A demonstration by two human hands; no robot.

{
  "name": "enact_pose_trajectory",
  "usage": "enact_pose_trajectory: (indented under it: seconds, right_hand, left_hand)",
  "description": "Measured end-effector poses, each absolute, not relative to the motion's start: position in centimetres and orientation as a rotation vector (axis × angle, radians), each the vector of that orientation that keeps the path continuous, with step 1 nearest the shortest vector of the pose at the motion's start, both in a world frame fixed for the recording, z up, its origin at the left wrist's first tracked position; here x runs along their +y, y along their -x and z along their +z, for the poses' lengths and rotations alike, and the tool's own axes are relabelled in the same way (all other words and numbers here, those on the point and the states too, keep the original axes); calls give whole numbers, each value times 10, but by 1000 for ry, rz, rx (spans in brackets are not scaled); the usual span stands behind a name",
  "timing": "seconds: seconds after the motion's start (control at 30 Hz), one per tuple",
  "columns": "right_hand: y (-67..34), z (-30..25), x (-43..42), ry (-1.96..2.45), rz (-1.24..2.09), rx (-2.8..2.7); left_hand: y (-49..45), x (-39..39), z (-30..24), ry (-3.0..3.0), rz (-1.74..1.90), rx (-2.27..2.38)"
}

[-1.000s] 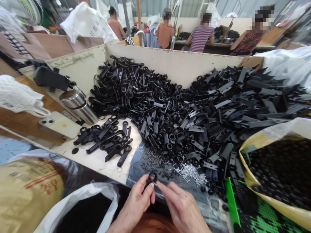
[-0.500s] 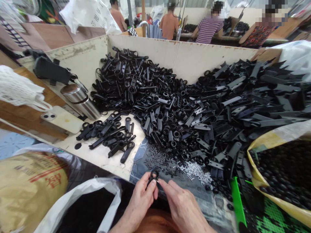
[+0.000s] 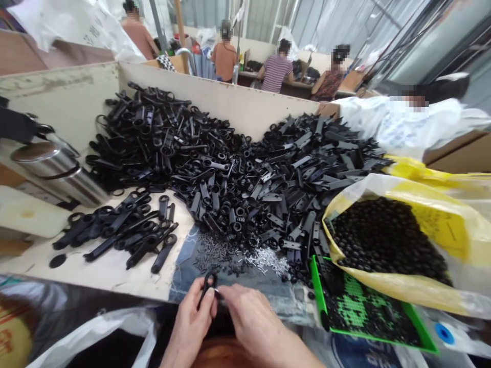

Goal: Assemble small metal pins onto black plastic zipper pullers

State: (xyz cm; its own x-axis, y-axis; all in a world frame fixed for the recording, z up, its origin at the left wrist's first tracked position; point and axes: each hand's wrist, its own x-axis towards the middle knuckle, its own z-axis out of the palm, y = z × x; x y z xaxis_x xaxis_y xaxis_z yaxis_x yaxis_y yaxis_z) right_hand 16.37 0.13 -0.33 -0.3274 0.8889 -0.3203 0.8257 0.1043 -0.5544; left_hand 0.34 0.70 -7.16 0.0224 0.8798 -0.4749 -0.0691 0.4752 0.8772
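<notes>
My left hand is closed on a small black plastic part with a ring end, held upright at the near edge of the bench. My right hand meets it from the right, its fingertips pinched against the same part. Whether a pin sits between those fingers I cannot tell. Just beyond the hands lie small metal pins on a blue cloth. Further back rises a large heap of black plastic parts.
A small group of black parts lies left of the cloth. A steel flask lies at far left. At right are a yellow bag of small black pieces and a green tray. Several people sit at benches behind the partition.
The view has swung to the right, bringing the yellow bag and green tray further in. My hands stay together on the black part at the bench edge.
</notes>
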Motion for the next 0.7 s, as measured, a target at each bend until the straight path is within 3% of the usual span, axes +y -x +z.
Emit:
enact_pose_trajectory:
  seconds: [0.17,0.3,0.47,0.7]
  right_hand:
    - [-224,-5,0,1721,1094,-1847]
    - [-266,0,39,1741,694,-1780]
    - [-273,4,89,1837,396,-1900]
    - [-242,-15,118,1850,292,-2175]
  left_hand:
    - [10,19,-47,-711,941,1376]
    - [11,29,-30,-573,966,1278]
    - [-6,38,-25,-436,949,1141]
    - [-7,45,-21,-326,900,1025]
